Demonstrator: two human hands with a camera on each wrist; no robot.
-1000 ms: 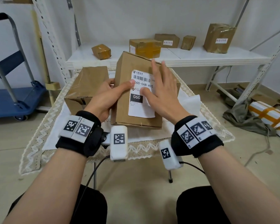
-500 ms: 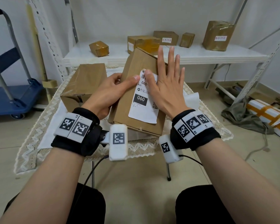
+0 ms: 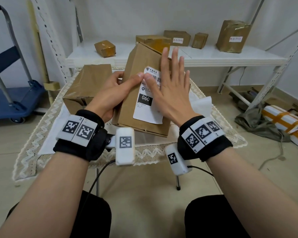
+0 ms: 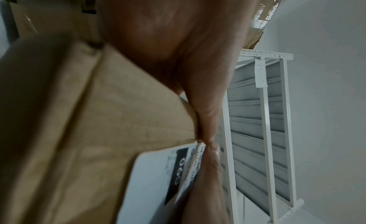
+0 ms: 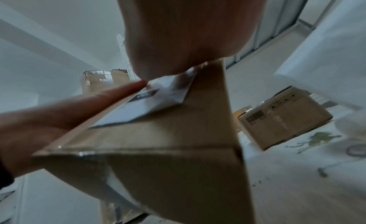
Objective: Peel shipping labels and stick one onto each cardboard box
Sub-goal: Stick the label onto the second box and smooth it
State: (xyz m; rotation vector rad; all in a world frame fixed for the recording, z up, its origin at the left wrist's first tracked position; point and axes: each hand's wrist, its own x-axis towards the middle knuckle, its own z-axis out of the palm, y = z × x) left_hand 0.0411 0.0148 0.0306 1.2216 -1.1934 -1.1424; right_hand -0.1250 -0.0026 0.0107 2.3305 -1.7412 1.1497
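Cardboard box (image 3: 138, 93) stands tilted on the worktop (image 3: 41, 134), near edge down on the lace cloth, far end raised toward the shelf (image 3: 213, 57). White shipping label (image 3: 147, 107) lies on the box's upper face, "060" block showing, lower corners flat. Your right hand (image 3: 170, 93) is spread flat, fingers straight and apart, palm over the label's right half, thumb pressing near the barcode. Your left hand (image 3: 110, 93) clasps the box's left edge, fingers wrapped behind it, thumb laid across the face so its tip meets your right thumb at the label's top left. In the left wrist view the label's edge (image 4: 190, 164) shows slightly lifted beside the thumbs. A second brown box (image 3: 86, 86) sits just beside your left hand. White backing paper (image 3: 201, 103) lies right of the tilted box. Worktop's near edge is bare cloth; labelled parcels (image 3: 232, 36) stand well apart on the shelf.
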